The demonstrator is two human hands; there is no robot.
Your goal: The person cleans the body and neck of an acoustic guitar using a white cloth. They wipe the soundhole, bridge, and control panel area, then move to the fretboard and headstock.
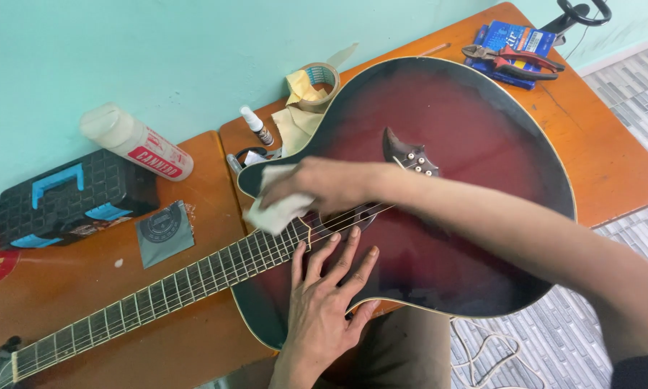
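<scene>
The red-and-black guitar (453, 137) lies flat on the orange table (612, 166), neck pointing left. The right hand (324, 184) pinches a small white cloth (277, 209) & presses it on the body by the top of the neck, so it's the wiping step. The left hand (327, 295) lies flat, fingers spread wide, holding the guitar down. Next, I think, the cloth needs slow, soft rubs w/o snagging the strings (194, 281).
</scene>
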